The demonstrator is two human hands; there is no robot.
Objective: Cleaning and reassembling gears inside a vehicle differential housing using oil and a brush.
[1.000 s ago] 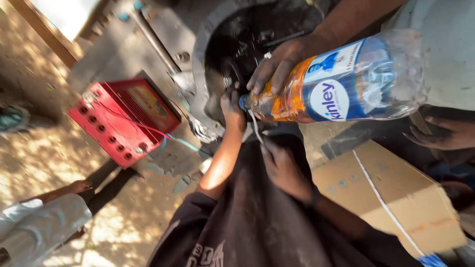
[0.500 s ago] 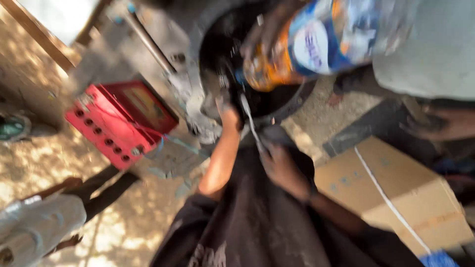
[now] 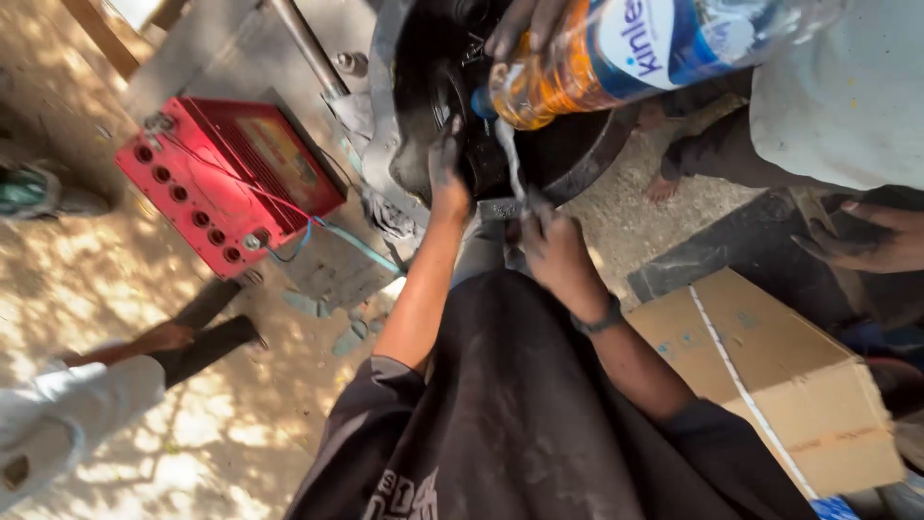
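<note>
Head view, looking down over a dark shirt.

Left hand (image 3: 445,169): blackened, arm stretched forward, fingers pressed flat against the black machine housing (image 3: 423,87); grips nothing that shows.

Right hand (image 3: 553,252): near the left but apart from it, fingers curled about a small grey metal part (image 3: 500,207) just below the housing; how firmly it grips cannot be told.

Plastic bottle (image 3: 616,53): held tilted by another person's hand (image 3: 520,19) at top, its mouth just above the metal part, a thin pale stream (image 3: 510,159) falling onto it.

Red battery (image 3: 226,188): on the ground, left, wires attached.

Cardboard box (image 3: 770,385): lower right.
</note>
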